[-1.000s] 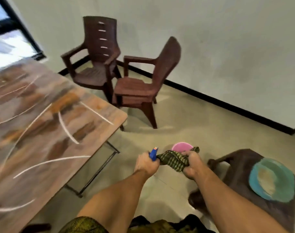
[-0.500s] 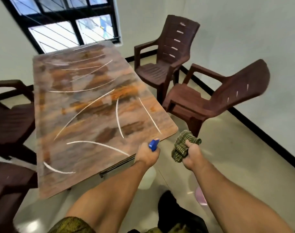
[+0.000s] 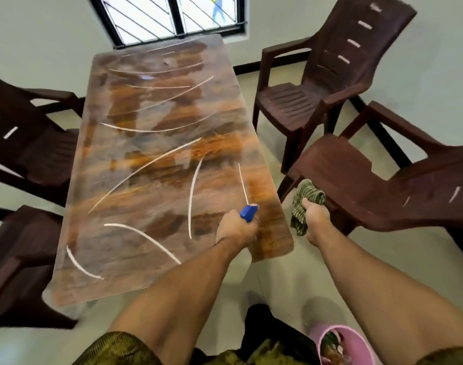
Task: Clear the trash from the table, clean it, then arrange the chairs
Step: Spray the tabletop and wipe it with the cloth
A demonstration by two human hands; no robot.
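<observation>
**How Many of Each Thing**

There is one surface. There are four chairs. Two are on the left: the far left chair and the near left chair. Two are on the right: the far right chair and the near right chair. There is one window. There are two hands, a left hand and a right hand. There is one cloth, one bottle with a blue top, and one pink bucket. The trash inside it is too jumbled to count.

table: wood-print top, white curved streaks | floor: brown chairs, pink bin, seemingly holding trash
</observation>
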